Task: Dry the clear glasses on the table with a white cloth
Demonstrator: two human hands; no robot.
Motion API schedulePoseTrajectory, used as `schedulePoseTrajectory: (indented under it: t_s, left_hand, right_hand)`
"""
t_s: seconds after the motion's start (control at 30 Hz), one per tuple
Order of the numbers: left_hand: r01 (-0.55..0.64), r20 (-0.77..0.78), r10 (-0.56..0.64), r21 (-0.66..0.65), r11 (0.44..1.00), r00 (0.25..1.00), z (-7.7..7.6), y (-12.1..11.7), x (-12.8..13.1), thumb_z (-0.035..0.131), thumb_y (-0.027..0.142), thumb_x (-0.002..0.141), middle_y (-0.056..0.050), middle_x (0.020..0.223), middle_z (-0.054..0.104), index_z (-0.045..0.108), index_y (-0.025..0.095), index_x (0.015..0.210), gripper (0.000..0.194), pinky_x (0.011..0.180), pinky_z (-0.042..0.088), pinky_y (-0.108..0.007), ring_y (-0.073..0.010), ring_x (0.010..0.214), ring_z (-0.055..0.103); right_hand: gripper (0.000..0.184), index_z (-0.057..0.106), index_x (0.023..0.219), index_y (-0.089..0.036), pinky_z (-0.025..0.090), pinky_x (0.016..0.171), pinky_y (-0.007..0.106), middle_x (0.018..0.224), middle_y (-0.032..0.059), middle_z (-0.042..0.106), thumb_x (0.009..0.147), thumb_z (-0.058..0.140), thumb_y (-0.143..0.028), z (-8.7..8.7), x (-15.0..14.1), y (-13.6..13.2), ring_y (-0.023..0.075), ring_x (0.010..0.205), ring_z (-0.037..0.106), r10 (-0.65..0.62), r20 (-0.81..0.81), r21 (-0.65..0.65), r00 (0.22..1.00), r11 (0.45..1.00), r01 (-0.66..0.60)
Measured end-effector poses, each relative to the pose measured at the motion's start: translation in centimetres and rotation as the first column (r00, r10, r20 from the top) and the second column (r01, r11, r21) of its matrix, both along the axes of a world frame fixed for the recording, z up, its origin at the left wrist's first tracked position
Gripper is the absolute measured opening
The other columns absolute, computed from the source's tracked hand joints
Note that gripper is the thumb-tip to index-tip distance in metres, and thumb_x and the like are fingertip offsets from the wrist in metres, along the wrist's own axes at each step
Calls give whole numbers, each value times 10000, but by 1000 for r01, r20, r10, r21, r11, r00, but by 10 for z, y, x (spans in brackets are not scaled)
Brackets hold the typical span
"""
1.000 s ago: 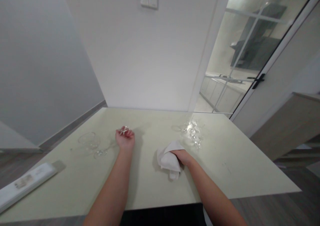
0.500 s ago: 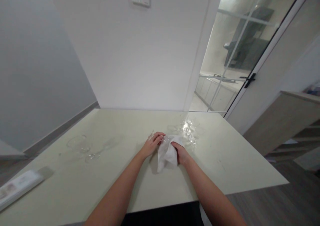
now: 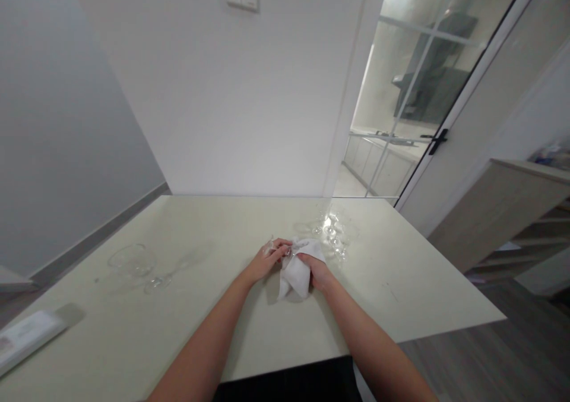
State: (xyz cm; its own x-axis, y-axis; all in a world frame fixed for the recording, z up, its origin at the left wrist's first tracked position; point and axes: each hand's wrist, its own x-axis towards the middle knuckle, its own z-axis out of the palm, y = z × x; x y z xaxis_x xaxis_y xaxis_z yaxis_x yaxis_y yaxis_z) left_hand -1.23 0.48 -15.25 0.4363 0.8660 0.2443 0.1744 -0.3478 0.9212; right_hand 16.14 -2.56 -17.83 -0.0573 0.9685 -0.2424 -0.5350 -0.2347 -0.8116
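My left hand (image 3: 268,259) is closed around a clear glass (image 3: 269,246), part of which sticks out past the fingers on the left. The glass's other end goes into a white cloth (image 3: 296,276), so its full shape is hidden. My right hand (image 3: 315,268) grips the cloth, thumb on top, and presses it around the glass. Just beyond my right hand, several clear glasses (image 3: 332,231) stand close together, with bright glare on them. A clear stemmed glass (image 3: 132,260) is on the left part of the table.
The pale table (image 3: 231,221) meets a white wall at its far edge. A white box (image 3: 31,336) lies at the near left edge. Behind the table on the right are a glazed door (image 3: 401,111) with a black handle and a wooden shelf unit (image 3: 503,212).
The cloth has been folded further over the glass, and my right hand has shifted left toward my left hand. The whole view has turned slightly.
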Motion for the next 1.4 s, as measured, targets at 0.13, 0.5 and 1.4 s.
schedulePoseTrajectory:
  t_s: [0.13,0.5,1.4]
  left_hand:
    - [-85,120,81,26,996,989,-6,7,-7,515,508,867,-15,793,567,515,166,1134,434,620,419,-260,-132,641,503]
    - [-172,116,139,356,918,983,-3,-2,-11,469,491,884,-29,849,546,472,179,1208,450,622,394,-263,-131,644,475]
    - [-243,-1,244,102,965,970,-1,2,0,288,427,927,-11,618,497,495,191,699,387,538,368,-258,-138,557,442]
  right_hand:
    - [349,667,837,-195,523,736,321,784,15,726,519,787,-277,1,0,1,197,726,655,-76,-28,-41,997,996,75]
    - [367,683,846,-183,514,766,306,813,19,728,532,807,-329,2,-2,1,198,768,654,-39,11,-55,999,998,40]
    - [348,682,811,-230,455,959,398,940,29,703,529,846,-350,-11,4,5,234,927,620,-215,475,184,854,972,143]
